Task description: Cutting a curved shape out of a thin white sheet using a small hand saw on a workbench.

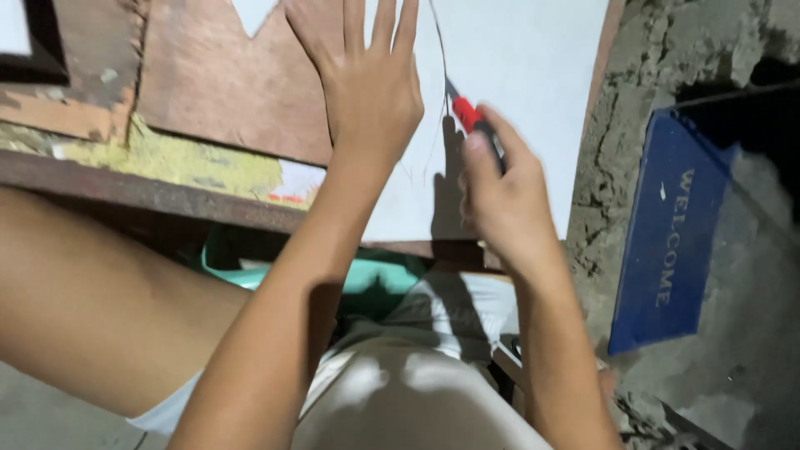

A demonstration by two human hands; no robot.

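Observation:
My left hand point(371, 83) lies flat with fingers spread on a white sheet point(525, 75) that covers part of a brown board point(225, 83). Just to its right, my right hand point(504, 196) is closed around a red and black utility knife point(468, 112). The knife's blade tip points up and left and meets a thin cut line in the sheet beside my left hand. The knife's lower handle is hidden inside my fist.
A dark metal rail point(150, 193) runs under the board's near edge. A teal plastic object point(375, 279) sits below it by my knees. A rough concrete wall point(633, 100) and a blue doormat point(671, 233) lie to the right.

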